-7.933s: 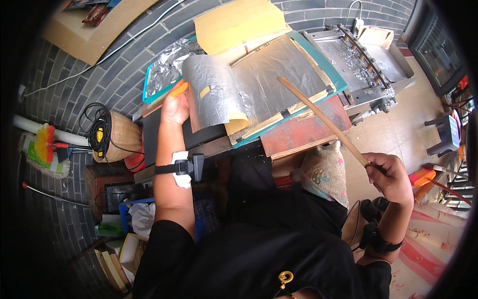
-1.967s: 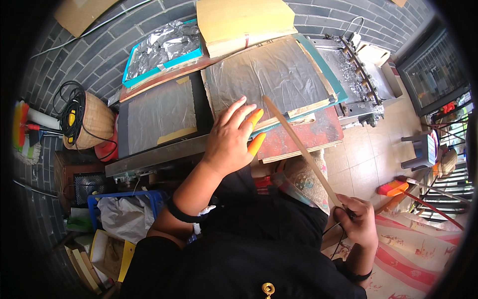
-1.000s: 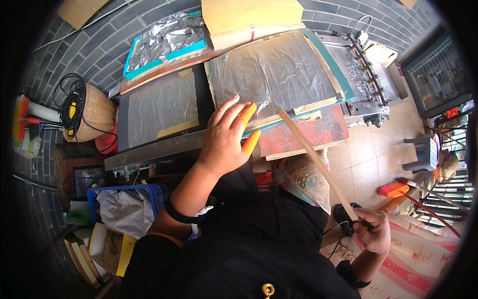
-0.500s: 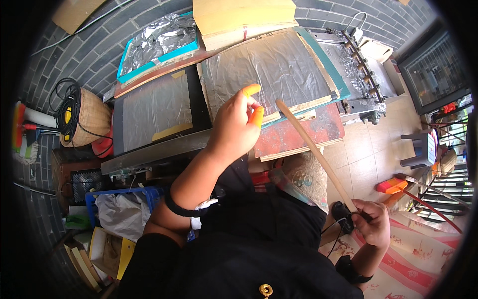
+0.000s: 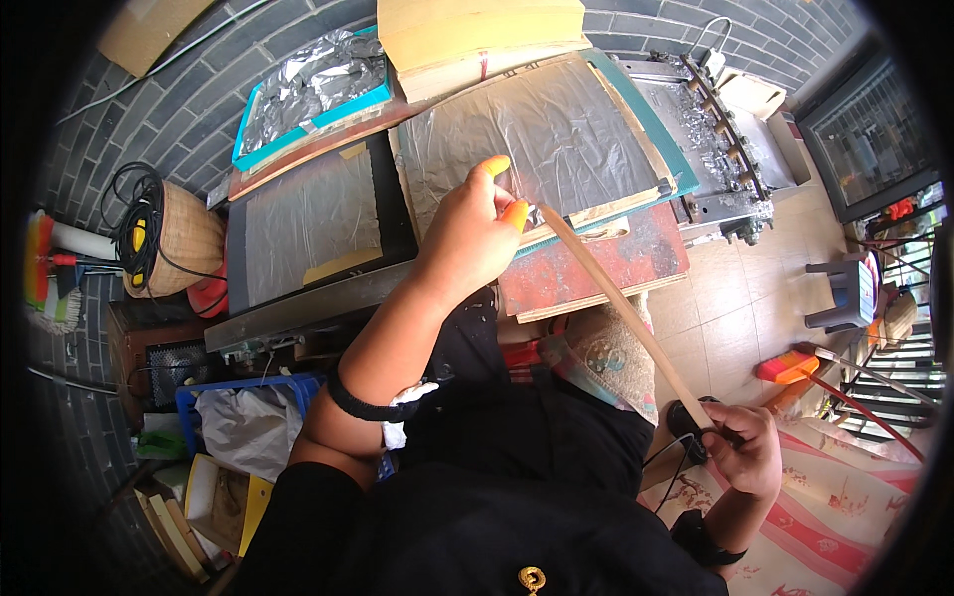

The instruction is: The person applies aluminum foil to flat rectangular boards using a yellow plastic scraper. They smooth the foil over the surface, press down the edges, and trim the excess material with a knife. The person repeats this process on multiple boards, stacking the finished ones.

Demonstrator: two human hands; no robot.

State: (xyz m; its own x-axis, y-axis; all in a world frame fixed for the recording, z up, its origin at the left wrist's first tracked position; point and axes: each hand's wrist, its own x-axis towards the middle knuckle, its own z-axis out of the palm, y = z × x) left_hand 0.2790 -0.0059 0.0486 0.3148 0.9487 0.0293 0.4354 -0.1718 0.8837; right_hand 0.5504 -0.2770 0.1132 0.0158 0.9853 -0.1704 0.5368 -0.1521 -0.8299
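My right hand [image 5: 745, 447], low at the right, is closed around one end of a long, thin wooden strip [image 5: 636, 323]. The strip slants up and left; its far tip lies at the near edge of a stack of sheets topped by a wrinkled grey foil-like sheet [image 5: 537, 129]. Over that edge is my left hand [image 5: 472, 228], with yellow finger covers on thumb and forefinger. These two fingers are apart, and the others are partly hidden. A small silvery scrap [image 5: 534, 217] shows between the thumb and the strip's tip; whether the thumb touches it I cannot tell.
A blue tray [image 5: 241, 149] of crumpled foil stands at the back left. On the left lies a black board [image 5: 397, 214] bearing a grey sheet. Below the stack is a red board [image 5: 596, 273]. A metal frame [image 5: 735, 149] stands right; a blue crate [image 5: 186, 407] sits lower left.
The thumb of my left hand has come nearer the strip's tip, and a silvery scrap now shows there. The strip's tip has shifted slightly left. My right hand keeps its grip.
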